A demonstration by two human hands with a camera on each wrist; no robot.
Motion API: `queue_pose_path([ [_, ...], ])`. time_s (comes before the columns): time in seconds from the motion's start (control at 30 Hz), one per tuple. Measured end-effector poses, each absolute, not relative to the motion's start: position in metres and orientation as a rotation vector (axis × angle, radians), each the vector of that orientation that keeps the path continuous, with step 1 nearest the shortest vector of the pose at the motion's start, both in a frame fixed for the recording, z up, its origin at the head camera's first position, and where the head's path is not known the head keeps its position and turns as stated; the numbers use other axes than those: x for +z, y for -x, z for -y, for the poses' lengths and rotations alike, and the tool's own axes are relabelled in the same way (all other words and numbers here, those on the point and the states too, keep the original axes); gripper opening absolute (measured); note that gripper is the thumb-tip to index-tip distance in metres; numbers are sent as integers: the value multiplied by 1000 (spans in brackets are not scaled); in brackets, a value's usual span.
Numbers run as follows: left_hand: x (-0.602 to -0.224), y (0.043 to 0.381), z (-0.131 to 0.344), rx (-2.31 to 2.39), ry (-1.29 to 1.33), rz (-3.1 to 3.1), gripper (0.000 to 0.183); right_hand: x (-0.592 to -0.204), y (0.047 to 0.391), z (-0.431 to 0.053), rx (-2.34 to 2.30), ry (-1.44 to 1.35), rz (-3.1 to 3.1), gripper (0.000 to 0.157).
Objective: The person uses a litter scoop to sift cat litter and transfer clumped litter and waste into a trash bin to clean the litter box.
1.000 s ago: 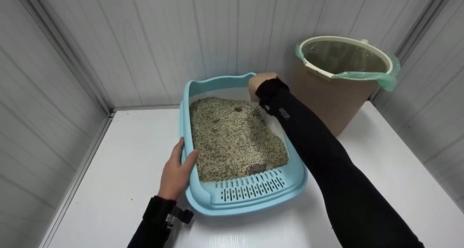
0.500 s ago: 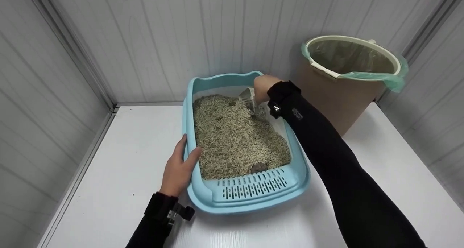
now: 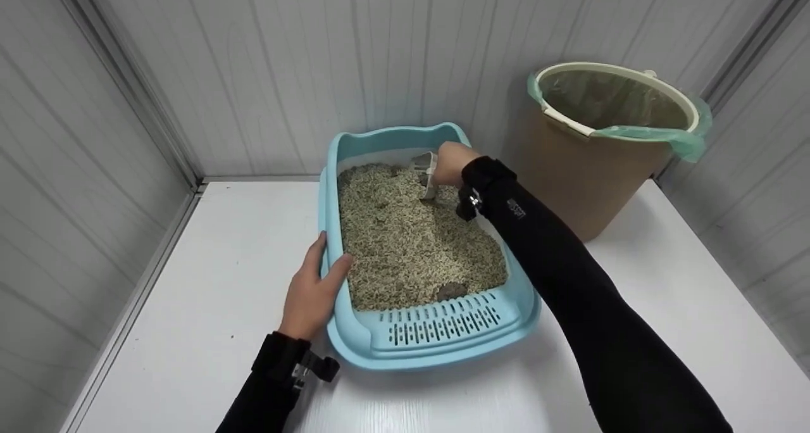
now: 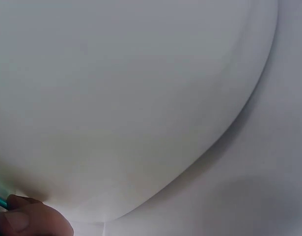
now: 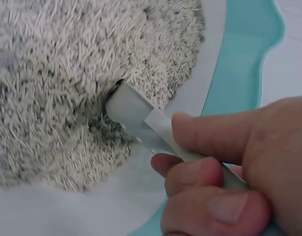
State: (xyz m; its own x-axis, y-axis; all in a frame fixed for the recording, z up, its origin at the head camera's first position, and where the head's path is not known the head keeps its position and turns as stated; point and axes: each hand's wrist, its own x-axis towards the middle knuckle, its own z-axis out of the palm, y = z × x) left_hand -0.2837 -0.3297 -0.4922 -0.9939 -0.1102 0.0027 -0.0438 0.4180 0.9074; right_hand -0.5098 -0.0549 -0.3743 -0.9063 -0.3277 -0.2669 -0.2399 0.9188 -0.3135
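A blue litter box [image 3: 436, 354] with a slotted front ledge holds pale pellet litter [image 3: 405, 243]. My left hand [image 3: 310, 300] grips its left rim, thumb over the edge and fingers outside. In the left wrist view, part of that hand [image 4: 35, 219] shows beside the box's pale outer surface [image 4: 116, 108]. My right hand [image 3: 454, 163] holds a light grey litter scoop [image 3: 428, 175] near the back right of the box. Seen from the right wrist, fingers and thumb wrap the handle, and the scoop's head [image 5: 133, 110] is partly in the litter. A dark clump [image 3: 452, 290] lies by the ledge.
A brown bin [image 3: 569, 173] with a cream rim and green liner [image 3: 658, 134] stands at the right, behind my right forearm. The white tabletop [image 3: 253, 262] extends around the box. Ribbed grey panels [image 3: 285, 72] close off the back and both sides.
The scoop, mostly hidden a second ago, came into view at the back right of the litter. Since then my right hand has shifted slightly left and nearer. The left hand keeps its hold.
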Motion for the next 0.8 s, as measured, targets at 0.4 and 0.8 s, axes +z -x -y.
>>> queue_pose_path([
  [0.4, -495, 283, 336, -1671, -177, 2574, 91, -392, 509, 70, -317, 564, -2805, 49],
  [0.8, -495, 287, 321, -1650, -154, 2582, 92, -382, 507, 64, 47, 784, -2935, 26],
])
